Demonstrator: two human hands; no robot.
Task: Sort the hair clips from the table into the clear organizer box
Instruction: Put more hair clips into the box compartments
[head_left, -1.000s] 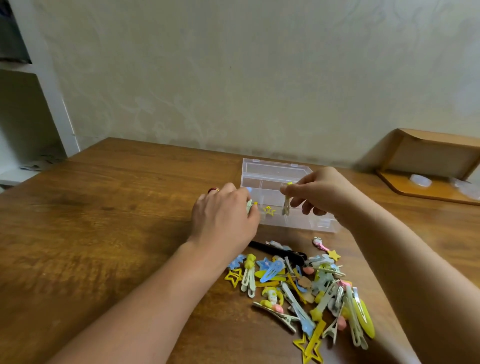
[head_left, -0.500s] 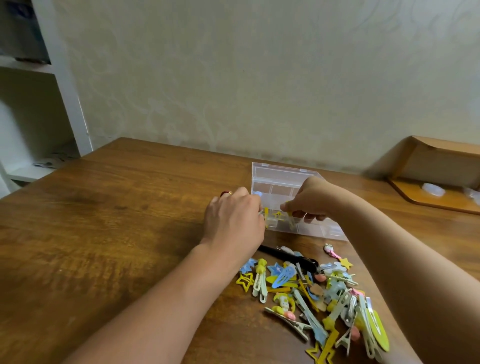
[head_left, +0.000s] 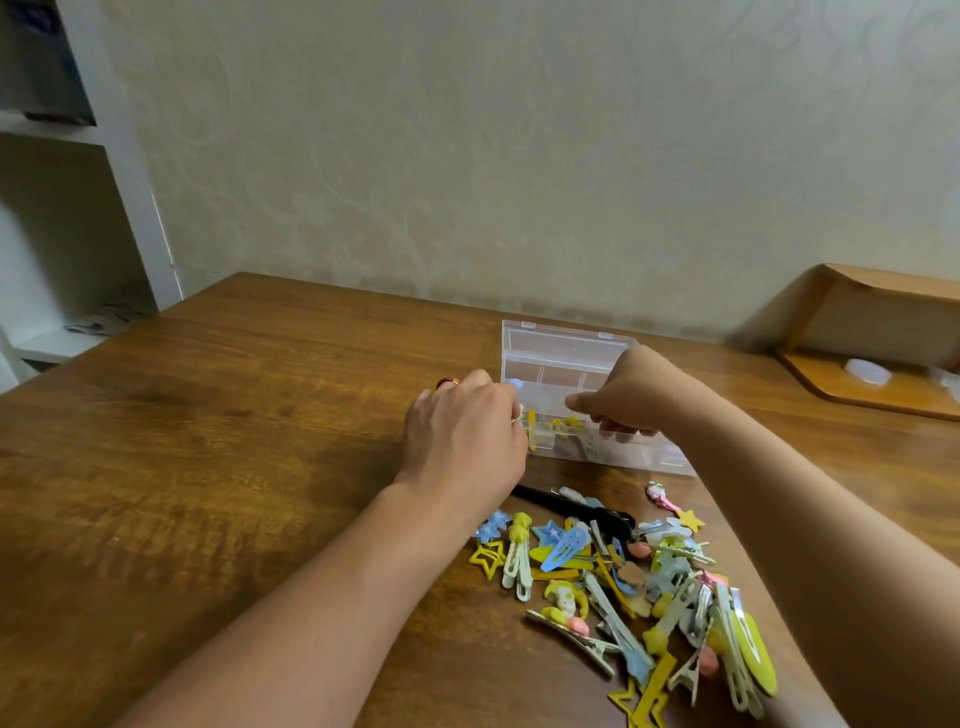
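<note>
While clips wait, hands seemingly reach the organizer.

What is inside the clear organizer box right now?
The clear organizer box holds a few yellow clips in its near compartments; the right hand covers the rest there. Far compartments look empty.

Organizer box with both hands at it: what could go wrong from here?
1. Both hands, left and right, crowd the near compartments of the box; a bump could slide the light box or spill the yellow clips already inside.
2. The right forearm lies close beside the clip pile; pulling back might sweep clips along the table.
3. The left hand's grip is hidden, so a misdrop is possible.
</note>
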